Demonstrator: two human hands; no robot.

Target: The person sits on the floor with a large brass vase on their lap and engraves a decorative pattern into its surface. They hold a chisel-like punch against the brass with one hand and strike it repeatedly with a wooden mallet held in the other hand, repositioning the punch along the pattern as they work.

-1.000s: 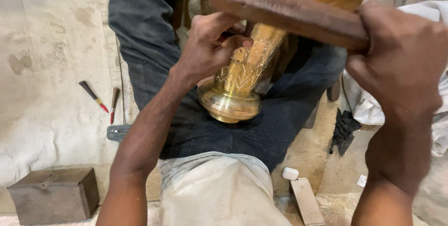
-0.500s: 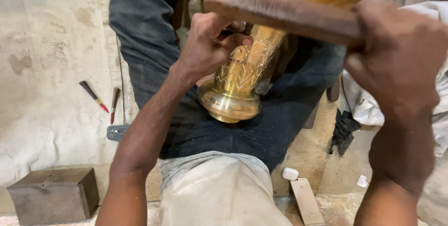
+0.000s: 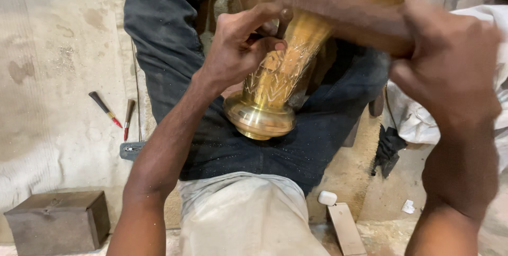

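An engraved brass vase lies across my lap, its round foot pointing toward me. My left hand rests on the vase and pinches a thin dark punch upright against the patterned side. Above it, my right hand grips a thick wooden mallet block. The block is blurred with motion just over the punch's top. My dark trousers and pale shirt lie under the vase.
Two small hand tools and a grey block lie on the floor at left. A dark metal box sits lower left. A small white object, a wood strip, white cloth and a black rag lie at right.
The wooden block and my right hand have become blurred and shifted slightly downward toward the punch. My left hand and the vase have stayed in place.
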